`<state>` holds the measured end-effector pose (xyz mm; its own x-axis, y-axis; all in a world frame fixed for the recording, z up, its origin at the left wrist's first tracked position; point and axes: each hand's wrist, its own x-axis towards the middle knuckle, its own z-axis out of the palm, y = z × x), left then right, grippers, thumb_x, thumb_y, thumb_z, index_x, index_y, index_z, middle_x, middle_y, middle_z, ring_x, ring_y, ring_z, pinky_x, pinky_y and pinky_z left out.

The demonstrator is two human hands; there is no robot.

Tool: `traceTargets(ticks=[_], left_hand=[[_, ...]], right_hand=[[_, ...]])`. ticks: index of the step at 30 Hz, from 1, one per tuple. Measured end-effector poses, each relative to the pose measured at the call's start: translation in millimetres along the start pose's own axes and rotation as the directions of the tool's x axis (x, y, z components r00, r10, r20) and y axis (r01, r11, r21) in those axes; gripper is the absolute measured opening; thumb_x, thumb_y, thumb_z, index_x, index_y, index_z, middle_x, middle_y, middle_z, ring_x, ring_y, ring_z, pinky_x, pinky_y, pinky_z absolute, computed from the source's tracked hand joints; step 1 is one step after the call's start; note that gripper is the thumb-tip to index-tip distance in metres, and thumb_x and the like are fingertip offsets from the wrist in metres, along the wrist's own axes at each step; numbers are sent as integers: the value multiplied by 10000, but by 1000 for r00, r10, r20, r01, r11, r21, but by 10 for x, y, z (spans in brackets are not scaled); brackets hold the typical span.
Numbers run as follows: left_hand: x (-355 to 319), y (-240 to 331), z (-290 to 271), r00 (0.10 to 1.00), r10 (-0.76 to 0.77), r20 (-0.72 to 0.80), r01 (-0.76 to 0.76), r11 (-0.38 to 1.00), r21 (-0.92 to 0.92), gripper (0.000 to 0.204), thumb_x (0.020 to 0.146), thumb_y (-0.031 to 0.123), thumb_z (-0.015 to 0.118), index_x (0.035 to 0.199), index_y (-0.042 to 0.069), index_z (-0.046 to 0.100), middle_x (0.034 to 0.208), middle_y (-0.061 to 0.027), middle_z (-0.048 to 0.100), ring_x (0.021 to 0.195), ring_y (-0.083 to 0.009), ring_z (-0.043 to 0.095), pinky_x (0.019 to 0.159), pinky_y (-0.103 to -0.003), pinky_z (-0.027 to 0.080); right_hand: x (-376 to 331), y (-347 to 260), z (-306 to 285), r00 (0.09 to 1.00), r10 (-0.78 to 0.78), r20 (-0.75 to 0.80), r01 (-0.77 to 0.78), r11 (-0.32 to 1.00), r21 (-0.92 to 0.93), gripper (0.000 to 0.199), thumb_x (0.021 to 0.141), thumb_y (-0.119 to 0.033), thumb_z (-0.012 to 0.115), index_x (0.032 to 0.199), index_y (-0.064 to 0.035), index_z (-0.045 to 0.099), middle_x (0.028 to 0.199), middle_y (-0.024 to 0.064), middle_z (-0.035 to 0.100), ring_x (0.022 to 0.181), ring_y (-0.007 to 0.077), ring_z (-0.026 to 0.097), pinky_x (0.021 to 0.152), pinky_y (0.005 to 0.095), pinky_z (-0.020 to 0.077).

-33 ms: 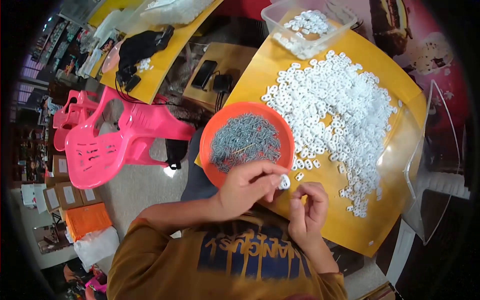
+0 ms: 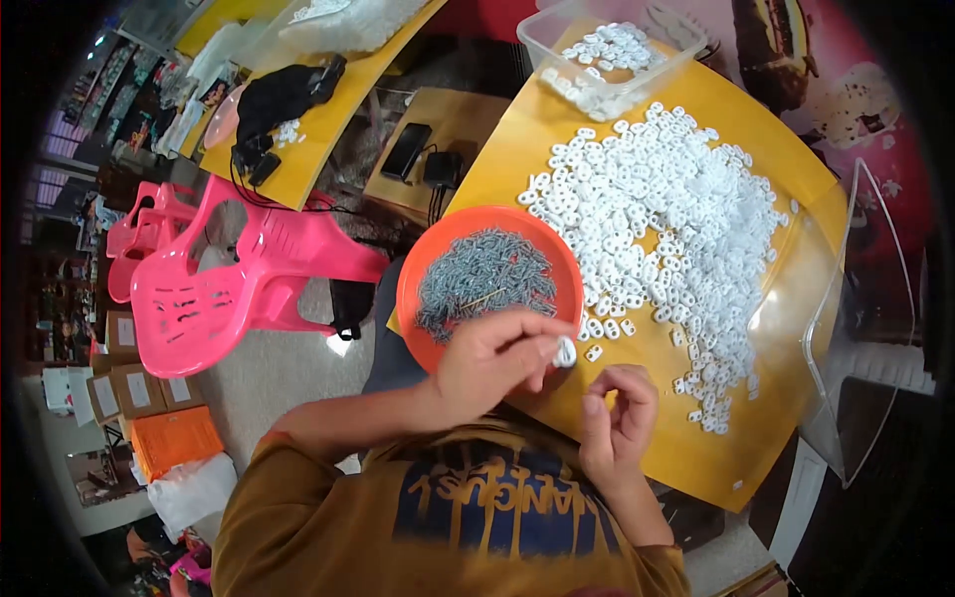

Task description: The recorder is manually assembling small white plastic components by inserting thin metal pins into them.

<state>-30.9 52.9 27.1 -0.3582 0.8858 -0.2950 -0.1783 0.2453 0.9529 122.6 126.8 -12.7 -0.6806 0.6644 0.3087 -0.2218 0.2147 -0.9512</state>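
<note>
My left hand (image 2: 492,360) is closed in a pinch on a small white plastic piece (image 2: 565,351) with holes in it. Below that hand sits a round orange bowl (image 2: 569,261) holding a heap of small grey metal screws (image 2: 487,264) with a thin tan stick (image 2: 484,299) lying on them. To the right, my right hand (image 2: 619,423) hovers over the yellow tabletop (image 2: 696,468), fingers curled and thumb close to the fingertips. Whatever it may hold is hidden. Beyond both hands spreads a large pile of similar white pieces (image 2: 667,209).
A clear plastic tub (image 2: 686,55) with more white pieces stands at the table's far end. Pink plastic chairs (image 2: 194,308) are at left. Another yellow table (image 2: 308,149) bears a black cloth (image 2: 284,95). A low wooden stand (image 2: 423,114) carries black devices.
My left hand has risen slightly in the picture, with the white piece still pinched. My right hand has shifted a little to the right, its fingers still curled.
</note>
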Motion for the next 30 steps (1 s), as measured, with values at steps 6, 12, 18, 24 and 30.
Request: traceTargets(ticks=[6, 12, 18, 24, 30], left_hand=[[921, 446, -303, 968, 196, -155, -192, 980, 43, 170, 834, 121, 496, 931, 7, 576, 672, -4, 507, 583, -52, 482, 526, -182, 396], [1892, 857, -536, 780, 611, 136, -603, 791, -97, 329, 808, 64, 481, 1124, -24, 453, 721, -50, 530, 564, -106, 490, 545, -240, 445], [1638, 409, -199, 947, 312, 76, -320, 899, 299, 178, 826, 145, 517, 923, 3, 563, 754, -22, 553, 619, -67, 501, 581, -191, 410], [1306, 48, 277, 804, 401, 439, -595, 527, 607, 139, 785, 97, 549, 895, 19, 580, 756, -69, 553, 647, -148, 538, 578, -245, 432], [1287, -189, 717, 568, 502, 652, -822, 318, 472, 82, 683, 86, 545, 760, 59, 538, 706, -78, 476, 635, -242, 506, 546, -333, 435]], right_hand=[[-85, 44, -312, 994, 22, -106, -53, 951, -304, 130, 806, 18, 484, 933, 4, 461, 853, 92, 445, 745, 154, 426, 666, 235, 362], [-131, 33, -376, 993, 8, -118, -50, 933, -357, 120, 761, 46, 536, 873, 11, 515, 761, 104, 499, 661, 190, 470, 585, 256, 379], [-177, 222, -432, 989, -8, -148, -52, 918, -392, 165, 692, 67, 583, 836, -3, 543, 688, 100, 530, 595, 234, 510, 537, 298, 396], [-91, 272, -497, 999, -29, -39, 13, 939, -345, 152, 710, 73, 574, 843, 10, 535, 702, 102, 522, 590, 211, 494, 520, 270, 388], [-97, 331, -502, 996, -57, -65, 33, 947, -319, 162, 699, 65, 590, 840, 1, 543, 692, 96, 524, 584, 215, 498, 526, 280, 400]])
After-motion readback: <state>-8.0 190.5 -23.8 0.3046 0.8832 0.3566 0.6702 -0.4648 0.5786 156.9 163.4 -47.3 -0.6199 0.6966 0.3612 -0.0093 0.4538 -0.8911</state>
